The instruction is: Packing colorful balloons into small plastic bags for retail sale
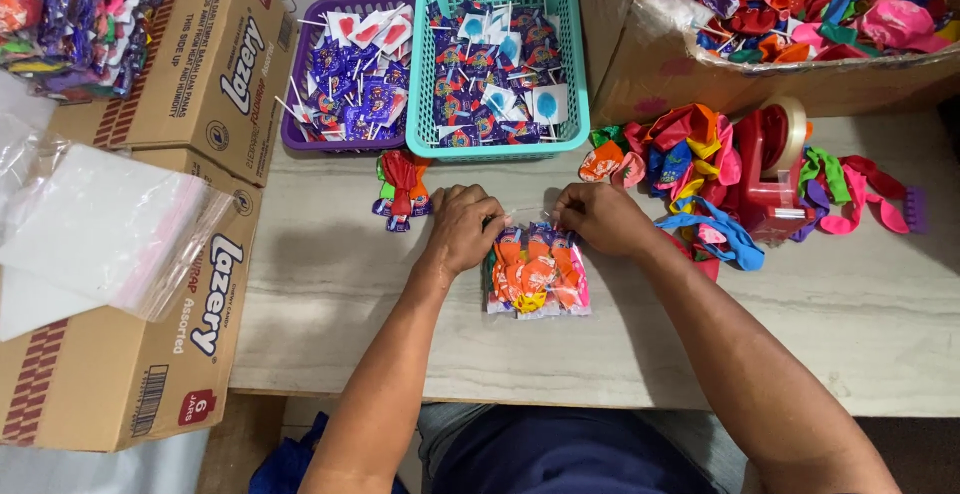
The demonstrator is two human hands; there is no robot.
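Grey table [330, 294], far edge lined with stock: cardboard boxes [190, 74] left, teal basket [505, 54] and purple basket [345, 69] of lollipops centre, loose balloons [675, 149] around red tape dispenser [775, 169] right, presumably for reach. Clear packet [537, 272] flat mid-table, toward near edge. Left hand [462, 229] and right hand [600, 216] pinched closed on its top edge, packet body just below fingers.

both hands [462, 231] [598, 217] at top of clear packet [537, 272] of balloons
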